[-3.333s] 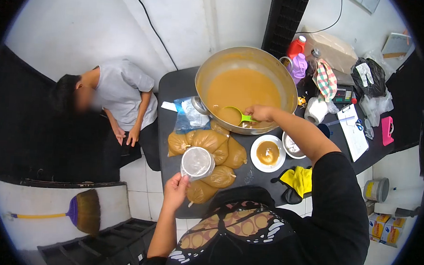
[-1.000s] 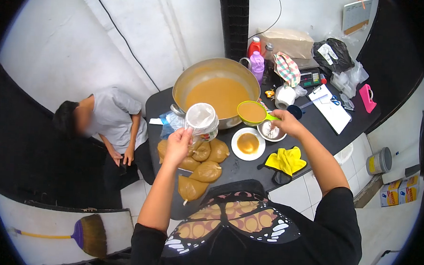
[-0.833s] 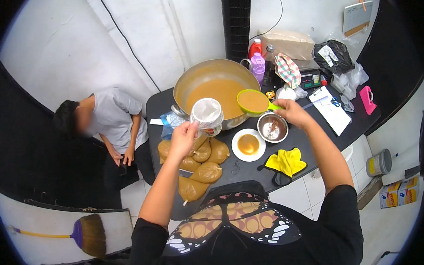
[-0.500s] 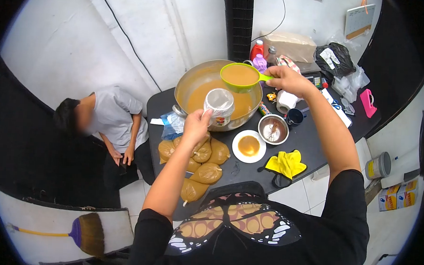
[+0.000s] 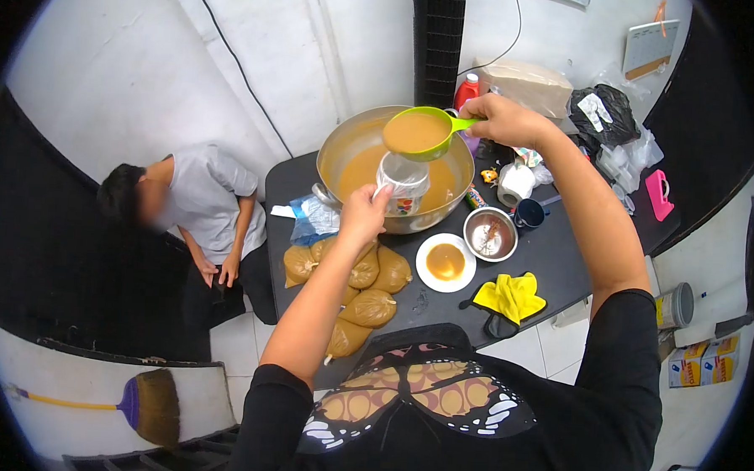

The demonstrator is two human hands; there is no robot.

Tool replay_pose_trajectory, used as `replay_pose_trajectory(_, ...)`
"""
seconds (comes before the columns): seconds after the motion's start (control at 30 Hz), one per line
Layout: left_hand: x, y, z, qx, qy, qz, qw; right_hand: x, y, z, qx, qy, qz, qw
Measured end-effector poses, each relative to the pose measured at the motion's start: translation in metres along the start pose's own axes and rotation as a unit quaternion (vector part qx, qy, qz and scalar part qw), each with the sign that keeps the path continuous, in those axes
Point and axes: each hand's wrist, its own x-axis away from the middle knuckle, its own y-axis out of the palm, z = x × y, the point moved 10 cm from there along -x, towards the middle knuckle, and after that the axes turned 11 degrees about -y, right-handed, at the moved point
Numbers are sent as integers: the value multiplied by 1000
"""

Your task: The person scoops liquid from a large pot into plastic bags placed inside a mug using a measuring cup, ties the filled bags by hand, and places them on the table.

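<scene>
My left hand (image 5: 368,212) is closed on the handle of a white mug (image 5: 405,189) lined with a clear plastic bag, held over the near part of a large metal pot (image 5: 334,154). Brown liquid lies in the pot. My right hand (image 5: 504,121) grips a green ladle (image 5: 445,146) by its handle. The ladle is full of brown liquid and hangs just above the mug, tilted slightly and covering part of its mouth. Several tied bags of brown liquid (image 5: 368,307) lie on the table at the pot's near left.
A white plate (image 5: 421,275) with brown liquid, a metal bowl (image 5: 490,256), a dark cup (image 5: 529,213) and a yellow cloth (image 5: 513,299) stand right of the bags. A paper roll (image 5: 515,183) is behind them. A seated person (image 5: 215,195) is at the left.
The ladle came up full out of the pot, passed over the bowl, and moved left to above the mug. The mug moved right and forward over the pot. The metal bowl is now uncovered.
</scene>
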Motion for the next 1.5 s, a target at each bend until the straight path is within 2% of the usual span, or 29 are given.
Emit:
replay_pose_trajectory(0.3, -2, -1, 0, 11, -12, 2, 1000, -9, -7, -8, 74, -12, 2, 997)
replay_pose_trajectory(0.5, -3, -2, -2, 20, -13, 0, 1000, -11, -11, -16, 78, 13, -5, 997)
replay_pose_trajectory(0.7, 0, -5, 0, 25, -15, 5, 1000, -19, -15, -19, 106, -24, 14, 994)
replay_pose_trajectory(0.9, -2, -7, 0, 35, -3, 10, 999, -20, -19, -32, 132, -6, 1, 991)
replay_pose_trajectory(1.1, 0, -10, 4, 37, -2, 16, 999, -29, -23, -30, 160, -44, 24, 986)
replay_pose_trajectory(1.5, -2, -14, 5, 61, -6, 20, 998, -34, -24, -51, 227, -48, 21, 972)
